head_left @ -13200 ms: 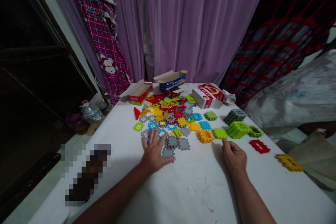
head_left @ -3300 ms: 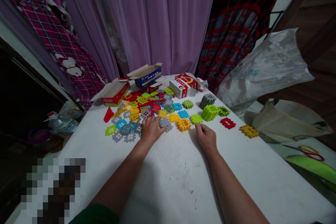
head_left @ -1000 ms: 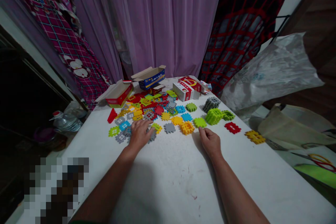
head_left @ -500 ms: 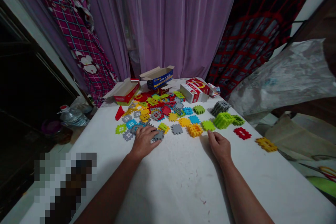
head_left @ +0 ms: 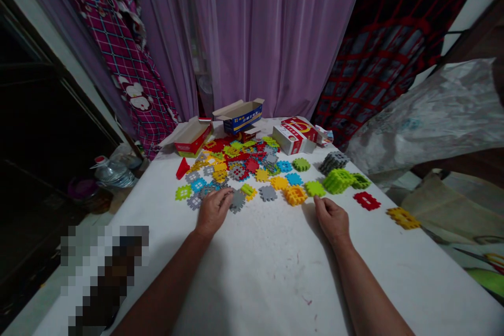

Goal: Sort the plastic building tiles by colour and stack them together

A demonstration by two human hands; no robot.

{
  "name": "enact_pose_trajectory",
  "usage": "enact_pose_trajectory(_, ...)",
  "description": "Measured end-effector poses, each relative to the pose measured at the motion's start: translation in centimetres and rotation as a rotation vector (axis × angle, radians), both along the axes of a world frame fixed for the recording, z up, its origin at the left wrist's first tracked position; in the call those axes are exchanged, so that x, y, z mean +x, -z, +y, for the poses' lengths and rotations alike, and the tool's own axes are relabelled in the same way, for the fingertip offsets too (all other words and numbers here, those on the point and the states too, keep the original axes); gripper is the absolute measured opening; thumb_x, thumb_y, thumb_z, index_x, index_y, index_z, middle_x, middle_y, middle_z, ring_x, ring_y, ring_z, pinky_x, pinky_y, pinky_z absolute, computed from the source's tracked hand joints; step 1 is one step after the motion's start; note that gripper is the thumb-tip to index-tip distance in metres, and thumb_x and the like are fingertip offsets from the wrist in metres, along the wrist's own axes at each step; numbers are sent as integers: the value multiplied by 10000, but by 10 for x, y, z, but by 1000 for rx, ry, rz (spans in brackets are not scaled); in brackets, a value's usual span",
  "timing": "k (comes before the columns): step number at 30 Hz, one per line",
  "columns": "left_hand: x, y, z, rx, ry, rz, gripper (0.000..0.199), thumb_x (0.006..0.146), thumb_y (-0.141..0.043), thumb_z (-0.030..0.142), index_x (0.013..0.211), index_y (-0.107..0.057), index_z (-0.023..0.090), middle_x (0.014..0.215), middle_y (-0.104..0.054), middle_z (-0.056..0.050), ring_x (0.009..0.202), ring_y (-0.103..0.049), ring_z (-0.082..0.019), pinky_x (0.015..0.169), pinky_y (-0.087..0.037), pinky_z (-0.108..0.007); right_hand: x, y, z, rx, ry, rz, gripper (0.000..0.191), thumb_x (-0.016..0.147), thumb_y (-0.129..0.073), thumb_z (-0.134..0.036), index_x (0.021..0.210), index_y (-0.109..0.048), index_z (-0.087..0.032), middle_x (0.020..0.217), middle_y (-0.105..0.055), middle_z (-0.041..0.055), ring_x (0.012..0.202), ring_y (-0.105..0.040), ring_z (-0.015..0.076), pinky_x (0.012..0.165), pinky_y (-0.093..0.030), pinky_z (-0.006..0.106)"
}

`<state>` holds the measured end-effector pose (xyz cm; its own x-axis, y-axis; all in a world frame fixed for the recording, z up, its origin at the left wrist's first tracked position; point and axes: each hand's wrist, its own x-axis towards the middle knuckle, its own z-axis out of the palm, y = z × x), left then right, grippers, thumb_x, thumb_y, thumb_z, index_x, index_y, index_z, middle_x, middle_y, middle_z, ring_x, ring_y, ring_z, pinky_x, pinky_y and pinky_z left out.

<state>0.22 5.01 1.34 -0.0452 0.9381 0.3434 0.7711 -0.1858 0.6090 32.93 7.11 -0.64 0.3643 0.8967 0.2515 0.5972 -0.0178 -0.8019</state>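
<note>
My left hand [head_left: 214, 212] is low over the near edge of the tile pile, thumb and fingers drawn together. Whether anything is between them is hidden. Just right of its fingertips a grey notched plastic tile [head_left: 238, 202] lies flat on the table; I cannot tell if they touch. Behind the hand are more grey tiles and a blue window tile [head_left: 198, 184]. My right hand [head_left: 333, 219] rests on the table, loosely closed, with no object visible in it. Nearest to it are a green tile [head_left: 315, 188] and an orange hollow block [head_left: 295, 196].
Grey tiles [head_left: 334, 161] and green tiles [head_left: 338, 181] are stacked at the right, near a red tile [head_left: 367, 200] and a yellow tile [head_left: 403, 218]. Along the back stand a red open box [head_left: 193, 139], a blue box [head_left: 243, 117] and a red-white box [head_left: 290, 139].
My left hand has drawn its fingers together and off the grey tile, which now shows whole on the table. My right hand stays put. The view has shifted slightly.
</note>
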Motion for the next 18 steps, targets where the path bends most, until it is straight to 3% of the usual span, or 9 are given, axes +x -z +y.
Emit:
enact_pose_trajectory(3,17,6,-4,-227,98,-180,281,895,-517,367,1073,-706,257,854,-758,3,756,-688,-163,700,-537,-269,0,0,1,4,-3,0,513,755,-438,-668,500,-407,-223,471,-358,-35,499,-397,119,521,-323,261)
enact_pose_trajectory(5,29,11,-6,-301,161,-191,240,889,-532,350,1003,-723,260,830,-754,16,738,-692,-152,674,-537,-248,-1,-1,0,5,-9,4,506,757,-434,-660,502,-412,-223,471,-360,-35,502,-398,119,525,-325,260)
enact_pose_trajectory(10,37,13,-12,-184,136,1,205,890,-571,317,1022,-712,247,1061,-725,-25,966,-686,-170,865,-534,-267,-2,-4,-2,12,-15,11,497,758,-432,-647,500,-400,-223,473,-349,-39,502,-390,115,520,-315,259)
enact_pose_trajectory(13,36,11,-22,-183,99,150,394,828,-669,413,1179,-644,236,1176,-671,-60,1061,-654,-214,926,-526,-315,-2,-4,-2,8,-14,13,488,756,-432,-638,502,-401,-222,479,-342,-40,505,-388,115,520,-309,258)
enact_pose_trajectory(16,39,11,-34,-190,98,293,593,729,-760,480,1236,-596,221,1178,-650,-90,1095,-626,-263,966,-507,-360,-1,-3,-2,4,-16,11,485,756,-431,-635,503,-406,-222,480,-344,-40,507,-388,116,524,-310,258)
enact_pose_trajectory(18,42,9,-38,-210,105,349,538,735,-758,463,1190,-612,216,1145,-651,-97,1075,-625,-268,958,-503,-360,-1,-3,-1,2,-18,16,485,757,-430,-636,506,-407,-222,481,-346,-39,508,-388,116,525,-309,259)
